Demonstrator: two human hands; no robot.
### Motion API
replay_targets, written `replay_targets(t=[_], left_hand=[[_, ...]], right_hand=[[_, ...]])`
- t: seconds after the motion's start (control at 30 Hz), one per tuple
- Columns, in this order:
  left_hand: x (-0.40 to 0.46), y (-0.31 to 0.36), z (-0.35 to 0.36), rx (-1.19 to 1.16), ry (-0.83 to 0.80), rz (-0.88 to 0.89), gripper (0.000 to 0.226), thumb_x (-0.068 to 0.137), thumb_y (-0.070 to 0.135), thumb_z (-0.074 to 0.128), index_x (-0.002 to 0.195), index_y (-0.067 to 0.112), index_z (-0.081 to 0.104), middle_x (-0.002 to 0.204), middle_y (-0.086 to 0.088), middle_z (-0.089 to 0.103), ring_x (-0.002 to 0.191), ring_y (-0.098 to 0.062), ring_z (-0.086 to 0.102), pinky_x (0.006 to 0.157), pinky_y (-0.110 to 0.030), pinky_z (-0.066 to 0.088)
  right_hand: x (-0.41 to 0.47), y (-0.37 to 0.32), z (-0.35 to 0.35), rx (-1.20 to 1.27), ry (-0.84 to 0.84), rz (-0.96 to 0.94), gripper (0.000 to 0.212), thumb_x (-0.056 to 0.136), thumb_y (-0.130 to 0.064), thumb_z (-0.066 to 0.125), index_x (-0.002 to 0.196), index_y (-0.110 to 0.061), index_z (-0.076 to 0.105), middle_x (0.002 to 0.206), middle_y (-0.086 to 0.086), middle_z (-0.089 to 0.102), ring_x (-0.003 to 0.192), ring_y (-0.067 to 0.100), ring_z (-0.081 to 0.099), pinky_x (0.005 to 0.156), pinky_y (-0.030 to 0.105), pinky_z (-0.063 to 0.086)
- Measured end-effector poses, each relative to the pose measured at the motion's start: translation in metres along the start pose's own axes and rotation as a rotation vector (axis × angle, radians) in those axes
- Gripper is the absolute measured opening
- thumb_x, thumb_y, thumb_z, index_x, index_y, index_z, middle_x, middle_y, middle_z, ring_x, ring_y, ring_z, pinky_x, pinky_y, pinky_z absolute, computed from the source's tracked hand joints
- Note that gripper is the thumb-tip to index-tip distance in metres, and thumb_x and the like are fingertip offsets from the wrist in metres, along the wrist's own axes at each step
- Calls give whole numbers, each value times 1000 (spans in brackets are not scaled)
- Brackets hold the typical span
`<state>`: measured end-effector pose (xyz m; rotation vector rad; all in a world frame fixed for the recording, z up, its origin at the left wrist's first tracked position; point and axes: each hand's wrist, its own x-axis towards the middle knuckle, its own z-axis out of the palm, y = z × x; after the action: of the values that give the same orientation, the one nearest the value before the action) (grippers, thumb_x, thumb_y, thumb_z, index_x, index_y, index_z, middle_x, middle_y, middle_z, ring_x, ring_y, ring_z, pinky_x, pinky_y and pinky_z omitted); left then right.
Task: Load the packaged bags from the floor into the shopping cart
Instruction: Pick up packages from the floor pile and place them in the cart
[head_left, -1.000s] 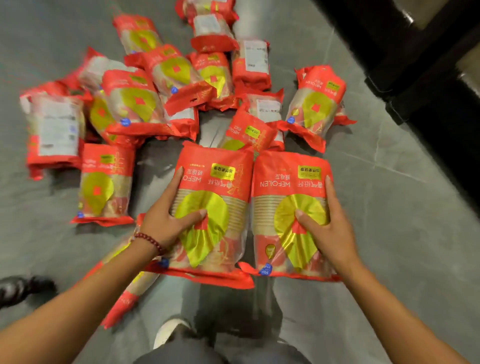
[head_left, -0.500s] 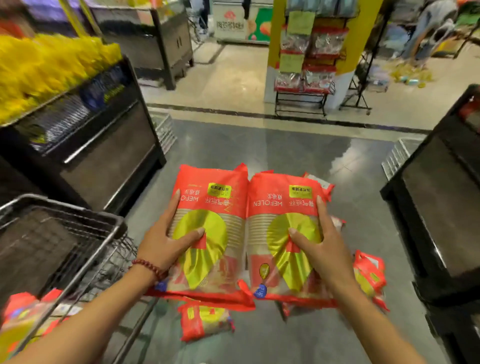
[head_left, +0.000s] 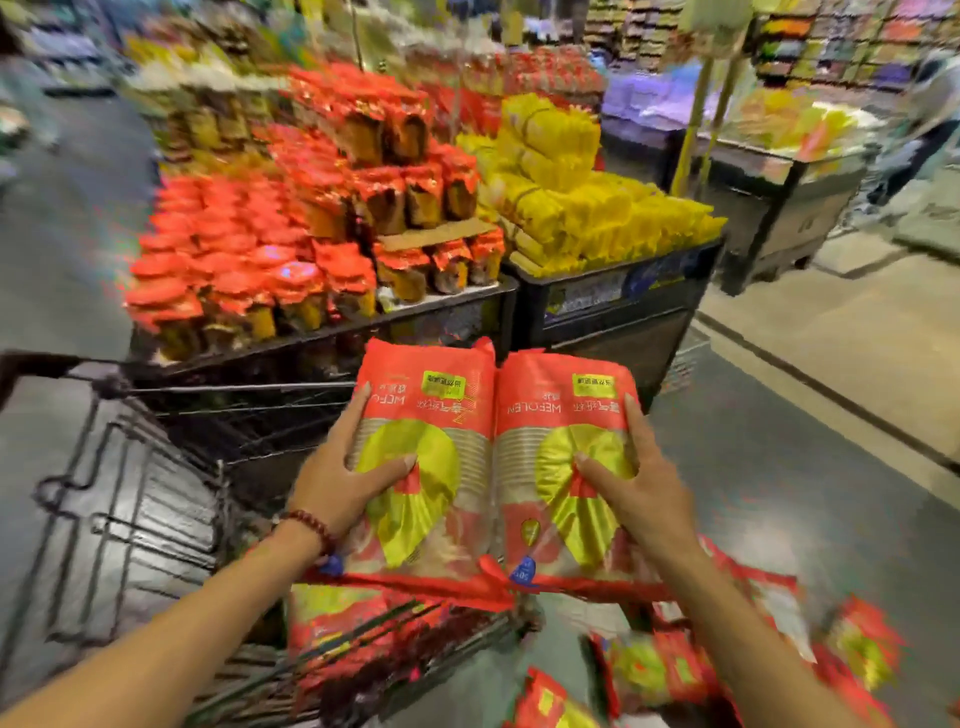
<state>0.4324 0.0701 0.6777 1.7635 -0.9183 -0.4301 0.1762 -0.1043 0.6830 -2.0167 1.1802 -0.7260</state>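
Your left hand (head_left: 340, 483) grips one red packaged bag (head_left: 423, 467) and your right hand (head_left: 636, 493) grips the other (head_left: 563, 457), edges touching, above the shopping cart's (head_left: 130, 493) near corner. Carry both left over the basket and lower them flat. Bags apparently already lie inside; the blur hides detail. Floor bags (head_left: 675, 670) lie just beside the cart, and the display bins (head_left: 613, 306) stand just beyond it.

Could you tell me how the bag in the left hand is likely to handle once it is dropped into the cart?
The left bag probably holds its shape: ridges like stacked cups show through the film, and the left hand carries it flat without sagging. It is likely light, since one hand holds it. The glossy film may be slippery, so it could slide over bags already in the cart.
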Motion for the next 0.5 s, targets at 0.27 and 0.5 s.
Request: replay_targets(t=[0.27,0.5], left_hand=[[-9,-132,-86,-15,187,-309,98,57,52,81,133,53,20,136,18,36,125,-9,40,95,-27,36],[-5,-223,-77,-53,204,-497,87,38,75,71,108,82,20,134,14,41,121,-13,47,103,-39,40]], right_hand=[[56,-28,195,-119,-382,-110,98,66,-72,55,149,-44,10,108,3,68,98,24,64,77,35,49],[80,11,281,-136,-509,-86,95,64,-79,48,143,-54,3,116,0,65,103,19,61,84,40,50]])
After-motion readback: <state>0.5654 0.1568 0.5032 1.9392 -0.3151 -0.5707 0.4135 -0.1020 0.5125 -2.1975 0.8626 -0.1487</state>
